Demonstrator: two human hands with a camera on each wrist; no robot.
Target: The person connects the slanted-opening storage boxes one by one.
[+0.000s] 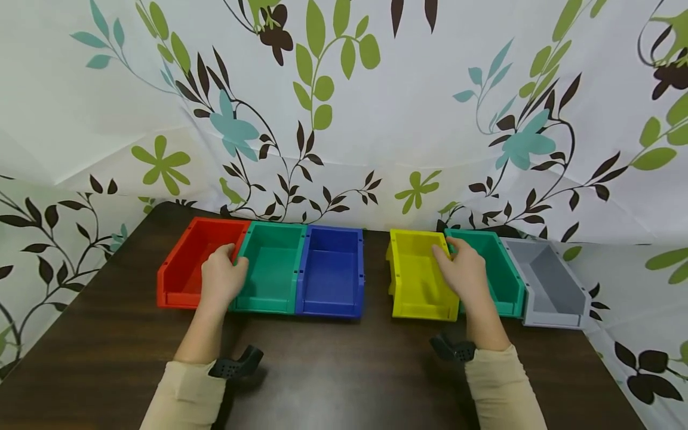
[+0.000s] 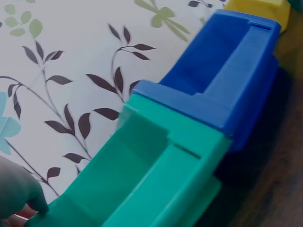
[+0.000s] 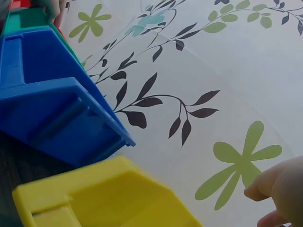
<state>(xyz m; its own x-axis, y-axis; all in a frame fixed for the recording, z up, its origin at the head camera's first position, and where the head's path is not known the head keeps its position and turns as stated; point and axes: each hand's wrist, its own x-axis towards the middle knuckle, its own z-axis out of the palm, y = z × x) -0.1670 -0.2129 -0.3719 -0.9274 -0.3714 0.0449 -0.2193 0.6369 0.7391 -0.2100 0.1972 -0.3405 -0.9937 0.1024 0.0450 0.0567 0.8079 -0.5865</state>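
Observation:
My left hand (image 1: 223, 278) is at the wall between the red bin (image 1: 177, 263) and the left green bin (image 1: 274, 269), its thumb on the green side and fingers on the red side. In the left wrist view, a finger of it curls at the green bin's rim (image 2: 61, 203). Over the wall between the yellow bin (image 1: 424, 269) and the right green bin (image 1: 502, 275) is my right hand (image 1: 467, 272), thumb and index finger apart. In the right wrist view, its thumb points left, beyond the yellow bin's edge (image 3: 109, 175).
A blue bin (image 1: 330, 275) adjoins the left green bin, with a gap before the yellow one. At the right end sits a grey bin (image 1: 550, 283). All stand along the back of a dark wooden table (image 1: 344, 370), before a leaf-patterned cloth (image 1: 408, 119).

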